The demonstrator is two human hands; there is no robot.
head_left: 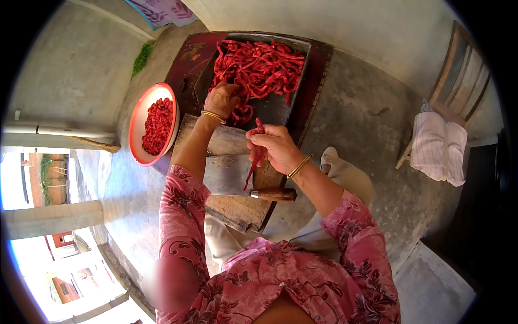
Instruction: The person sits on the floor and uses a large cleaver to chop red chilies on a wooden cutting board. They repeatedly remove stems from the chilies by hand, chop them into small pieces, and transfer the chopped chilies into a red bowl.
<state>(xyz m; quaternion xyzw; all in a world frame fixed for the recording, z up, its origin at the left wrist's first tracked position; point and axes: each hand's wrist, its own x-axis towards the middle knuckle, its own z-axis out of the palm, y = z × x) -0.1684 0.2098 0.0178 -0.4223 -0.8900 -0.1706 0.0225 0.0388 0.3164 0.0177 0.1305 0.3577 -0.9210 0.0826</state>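
Note:
Long, wrinkled red chili peppers (259,67) lie heaped in a dark rectangular tray (276,110). My left hand (220,102) reaches to the pile's near left edge, its fingers curled closed on peppers there; how many it holds is hidden. Nearer to me, my right hand (275,147) is closed around a thin red chili pepper (250,175), one end poking up past the thumb and the other hanging down. Below it a cleaver (229,175) lies flat on a worn wooden chopping board (226,209), its brown handle pointing right.
A white basin (138,127) with a red rim holds chopped red chili on the left. The tray and board rest on a low dark red table (186,59). At right stands a wooden chair (456,81) with a striped cloth (438,146) over its seat.

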